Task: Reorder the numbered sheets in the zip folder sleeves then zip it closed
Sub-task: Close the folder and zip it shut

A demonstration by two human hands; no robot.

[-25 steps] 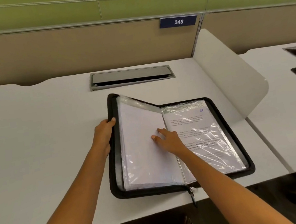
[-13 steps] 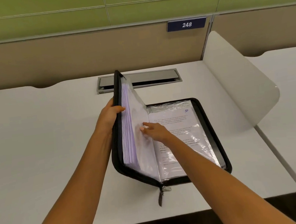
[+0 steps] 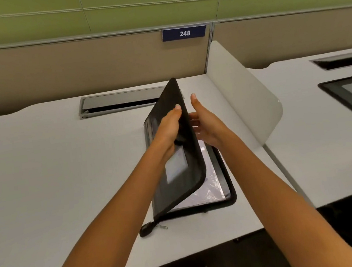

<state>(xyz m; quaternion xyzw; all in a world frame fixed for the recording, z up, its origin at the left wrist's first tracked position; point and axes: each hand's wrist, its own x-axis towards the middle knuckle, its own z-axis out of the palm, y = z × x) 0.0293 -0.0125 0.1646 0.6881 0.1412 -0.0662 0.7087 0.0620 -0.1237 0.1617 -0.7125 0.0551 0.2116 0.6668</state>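
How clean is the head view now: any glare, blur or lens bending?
Head view: soft, even light; glare speckles the clear plastic sleeves inside the black zip folder; the pale window on its raised cover looks smeared; the blue 248 sign reads sharp; the white desk bows at its edges from the wide lens.

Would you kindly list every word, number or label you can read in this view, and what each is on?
"248": white digits on the blue plate on the beige partition.
Pale label pocket on the zip folder cover: too blurred to read.
Sleeved sheet inside: no print legible.
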